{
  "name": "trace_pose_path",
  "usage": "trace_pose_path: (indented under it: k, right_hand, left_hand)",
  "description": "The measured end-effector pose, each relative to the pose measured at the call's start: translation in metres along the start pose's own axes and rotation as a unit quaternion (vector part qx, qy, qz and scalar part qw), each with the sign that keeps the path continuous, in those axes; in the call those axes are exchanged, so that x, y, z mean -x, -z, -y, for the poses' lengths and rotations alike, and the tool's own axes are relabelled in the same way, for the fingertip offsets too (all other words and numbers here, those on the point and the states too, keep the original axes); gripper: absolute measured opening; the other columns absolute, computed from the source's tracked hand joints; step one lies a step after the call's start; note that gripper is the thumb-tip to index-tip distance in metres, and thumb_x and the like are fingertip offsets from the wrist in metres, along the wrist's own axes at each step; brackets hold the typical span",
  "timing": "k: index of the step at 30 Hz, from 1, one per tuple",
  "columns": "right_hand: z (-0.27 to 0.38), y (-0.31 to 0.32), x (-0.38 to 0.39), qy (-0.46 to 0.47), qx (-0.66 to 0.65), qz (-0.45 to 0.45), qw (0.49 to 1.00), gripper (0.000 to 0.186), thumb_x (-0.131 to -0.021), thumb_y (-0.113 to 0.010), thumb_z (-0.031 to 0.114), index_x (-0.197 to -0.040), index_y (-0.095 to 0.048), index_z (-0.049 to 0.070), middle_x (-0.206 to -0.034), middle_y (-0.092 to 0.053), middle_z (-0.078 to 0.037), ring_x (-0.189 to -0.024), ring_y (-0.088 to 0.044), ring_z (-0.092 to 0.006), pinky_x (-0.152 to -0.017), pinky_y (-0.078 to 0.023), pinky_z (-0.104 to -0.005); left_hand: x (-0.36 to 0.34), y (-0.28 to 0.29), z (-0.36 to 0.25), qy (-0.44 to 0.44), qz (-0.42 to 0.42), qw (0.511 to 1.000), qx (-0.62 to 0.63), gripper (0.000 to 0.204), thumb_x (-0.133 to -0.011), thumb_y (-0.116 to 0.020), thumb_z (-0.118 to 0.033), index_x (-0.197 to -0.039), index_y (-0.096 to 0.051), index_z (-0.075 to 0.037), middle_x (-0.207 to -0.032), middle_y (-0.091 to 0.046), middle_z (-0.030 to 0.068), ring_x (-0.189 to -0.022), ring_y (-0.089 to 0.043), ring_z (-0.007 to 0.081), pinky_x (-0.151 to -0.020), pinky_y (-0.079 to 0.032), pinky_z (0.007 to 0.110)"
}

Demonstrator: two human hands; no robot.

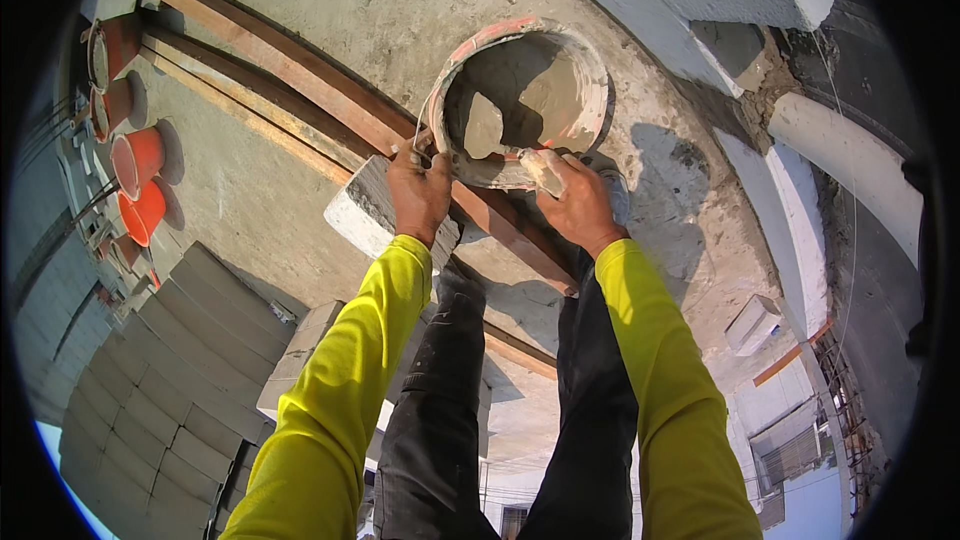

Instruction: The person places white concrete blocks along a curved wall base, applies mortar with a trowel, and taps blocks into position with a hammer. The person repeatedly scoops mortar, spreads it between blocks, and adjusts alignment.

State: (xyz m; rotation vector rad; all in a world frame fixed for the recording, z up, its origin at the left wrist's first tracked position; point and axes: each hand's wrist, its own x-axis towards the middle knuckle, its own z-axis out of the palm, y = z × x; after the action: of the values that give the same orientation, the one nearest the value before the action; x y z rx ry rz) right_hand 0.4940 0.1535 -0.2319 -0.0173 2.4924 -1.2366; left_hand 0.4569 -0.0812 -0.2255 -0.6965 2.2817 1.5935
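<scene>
A round bucket (606, 90) with a mortar-smeared, partly red rim stands in front of me. Wet grey mortar (550, 105) lies inside it, partly in shadow. My left hand (418, 195) is closed at the bucket's near left side, where the thin wire handle meets its fingers. My right hand (582, 202) is wrapped round the pale, mortar-caked handle of a trowel (483, 126). The trowel's grey blade reaches over the near rim and rests in or just above the mortar; I cannot tell which. Below my left hand sits a pale block (368, 212).
Long wooden beams (290, 55) run diagonally under and beside the bucket. Several orange-red buckets (138, 160) line the far left. Stacked grey blocks (165, 390) fill the lower left. A low wall (690, 30) borders the right, with a small white block (752, 325) near it.
</scene>
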Motion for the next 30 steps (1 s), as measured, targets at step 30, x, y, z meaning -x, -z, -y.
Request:
trace_pose_path:
  k: [30]
  right_hand:
    - [0.047,0.088,0.006,-0.077,-0.109,-0.511,0.849,0.059,-0.073,-0.067,0.000,-0.131,-0.059,0.004,-0.102,-0.056,-0.017,-0.088,-0.060,-0.0390,-0.079,-0.053,-0.0426]
  left_hand:
    - [0.182,0.117,-0.088,0.002,0.174,0.959,-0.225,0.067,-0.096,-0.064,-0.015,-0.155,-0.034,-0.002,-0.145,-0.048,0.0210,-0.122,-0.057,0.0301,-0.094,-0.052,0.036]
